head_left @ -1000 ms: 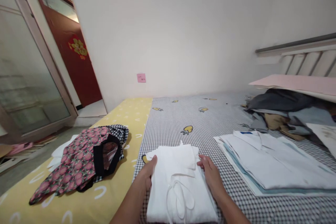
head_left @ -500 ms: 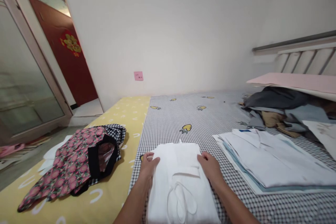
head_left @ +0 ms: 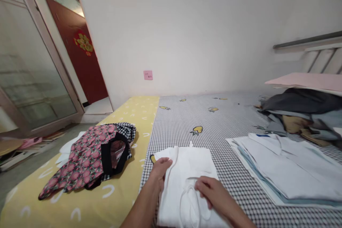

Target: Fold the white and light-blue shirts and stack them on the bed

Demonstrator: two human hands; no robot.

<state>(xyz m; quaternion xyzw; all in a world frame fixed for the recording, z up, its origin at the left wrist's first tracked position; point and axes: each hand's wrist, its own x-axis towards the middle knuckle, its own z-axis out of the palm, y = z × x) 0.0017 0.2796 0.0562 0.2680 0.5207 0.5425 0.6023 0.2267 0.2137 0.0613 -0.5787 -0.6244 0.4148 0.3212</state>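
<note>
A folded white garment with a long thin tie lies on the checked part of the bed in front of me. At its left edge, my left hand pinches a strip of the cloth, which is lifted into a fold. My right hand rests over the garment's right side, its fingers curled on the band just above the looped tie. What lies under the curled fingers is partly hidden.
On the right lies a stack of folded shirts, with a heap of dark and grey clothes behind it. A floral garment with black trim lies on the yellow sheet at left. A white wall stands behind the bed.
My right hand has moved from the garment's upper right edge down and inward to the band by the tie. My left hand now lifts the left edge into a fold. The view has shifted left.
</note>
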